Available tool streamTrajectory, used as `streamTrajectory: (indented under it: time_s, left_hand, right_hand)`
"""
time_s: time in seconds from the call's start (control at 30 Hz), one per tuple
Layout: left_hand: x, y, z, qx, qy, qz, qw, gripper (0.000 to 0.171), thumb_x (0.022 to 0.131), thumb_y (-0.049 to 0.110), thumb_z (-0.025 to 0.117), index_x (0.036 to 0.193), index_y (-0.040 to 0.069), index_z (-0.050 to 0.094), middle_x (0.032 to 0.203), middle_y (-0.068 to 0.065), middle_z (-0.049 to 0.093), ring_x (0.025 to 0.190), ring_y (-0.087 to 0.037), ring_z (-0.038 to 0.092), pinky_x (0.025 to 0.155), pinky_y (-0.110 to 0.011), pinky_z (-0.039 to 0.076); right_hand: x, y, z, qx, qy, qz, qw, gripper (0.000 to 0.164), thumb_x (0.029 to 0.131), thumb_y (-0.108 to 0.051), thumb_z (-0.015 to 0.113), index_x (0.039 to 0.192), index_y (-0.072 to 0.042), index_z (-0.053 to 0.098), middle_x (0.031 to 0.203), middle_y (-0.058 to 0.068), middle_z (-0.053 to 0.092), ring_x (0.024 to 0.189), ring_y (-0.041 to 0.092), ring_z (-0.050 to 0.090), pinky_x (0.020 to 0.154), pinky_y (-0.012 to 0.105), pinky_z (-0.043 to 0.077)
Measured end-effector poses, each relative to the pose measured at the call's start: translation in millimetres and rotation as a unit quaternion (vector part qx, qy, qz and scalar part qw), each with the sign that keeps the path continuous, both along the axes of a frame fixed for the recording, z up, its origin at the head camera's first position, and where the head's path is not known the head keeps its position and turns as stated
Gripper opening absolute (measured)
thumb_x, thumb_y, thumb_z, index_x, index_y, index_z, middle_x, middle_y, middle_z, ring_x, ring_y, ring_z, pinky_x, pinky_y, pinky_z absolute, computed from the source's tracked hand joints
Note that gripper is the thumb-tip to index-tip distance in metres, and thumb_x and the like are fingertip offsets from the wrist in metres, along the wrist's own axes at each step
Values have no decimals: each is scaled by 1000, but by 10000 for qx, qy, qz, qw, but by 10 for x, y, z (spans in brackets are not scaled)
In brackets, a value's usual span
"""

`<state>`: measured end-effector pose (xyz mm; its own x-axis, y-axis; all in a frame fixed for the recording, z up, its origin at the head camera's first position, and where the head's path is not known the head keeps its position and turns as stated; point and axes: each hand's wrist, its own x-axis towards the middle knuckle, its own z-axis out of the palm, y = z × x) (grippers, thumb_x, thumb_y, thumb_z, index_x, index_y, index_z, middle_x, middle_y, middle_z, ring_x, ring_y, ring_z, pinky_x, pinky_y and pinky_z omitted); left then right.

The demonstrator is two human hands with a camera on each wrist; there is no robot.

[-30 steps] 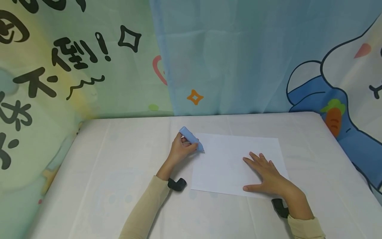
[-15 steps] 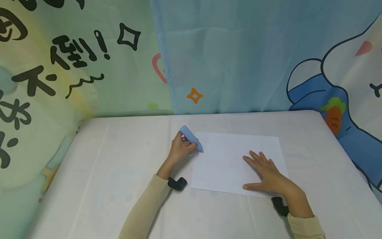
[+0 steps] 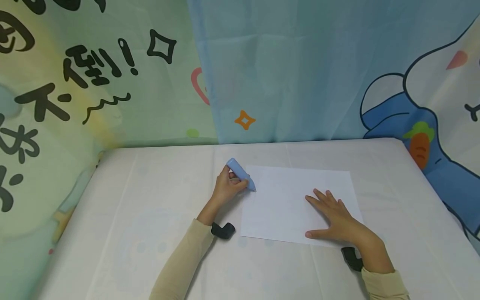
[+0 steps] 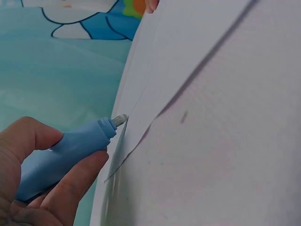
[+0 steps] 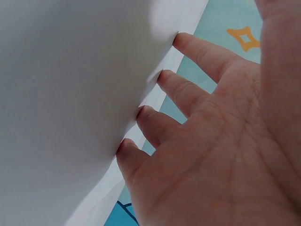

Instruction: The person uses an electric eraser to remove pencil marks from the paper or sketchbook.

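1. Pinching the barrel of the chunky light-blue plastic pen-shaped tool [image 3: 239,171] near frame centre, the left hand [image 3: 226,187] holds something probably light, stiff, best gripped there.
2. Right hand [image 3: 335,221], fingers spread, rests on the white rectangular paper sheet [image 3: 281,202], centre right; likely thin, easily creased.

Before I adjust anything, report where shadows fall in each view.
Head: soft light, a faint shadow beside the left hand; left wrist: a dark shadow along one edge of the paper; right wrist: grey shade over much of the picture's left side, beside the right hand.
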<state>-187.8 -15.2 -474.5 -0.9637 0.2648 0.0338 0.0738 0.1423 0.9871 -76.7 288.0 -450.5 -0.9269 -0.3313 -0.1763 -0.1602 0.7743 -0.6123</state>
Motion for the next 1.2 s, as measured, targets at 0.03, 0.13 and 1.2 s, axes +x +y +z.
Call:
streamTrajectory:
  time_s: [0.03, 0.13, 1.2]
  left_hand:
    - [-2, -1, -2, 5, 1, -10, 10000, 36, 84, -1, 67, 111, -6, 44, 106, -31, 66, 85, -37, 71, 67, -30, 58]
    - [-2, -5, 0, -2, 9, -21, 10000, 35, 84, -1, 67, 111, -6, 45, 105, -31, 67, 86, -37, 71, 69, -29, 58]
    - [25, -17, 31, -230, -66, -79, 9997, 39, 83, -1, 68, 113, -8, 45, 101, -30, 65, 84, -36, 71, 69, -31, 59]
  right_hand:
    - [0, -1, 2, -5, -5, -3, 10000, 98, 69, -37, 85, 145, 1, 35, 155, 33, 15, 142, 56, 0, 109, 70, -4]
    - [0, -2, 6, -22, -14, -9, 10000, 98, 69, -37, 85, 145, 0, 35, 155, 33, 15, 142, 55, -1, 109, 70, -4]
    - [1, 2, 1, -37, -3, 20, 10000, 97, 70, -37, 85, 145, 0, 35, 155, 32, 16, 142, 55, -1, 110, 70, -3]
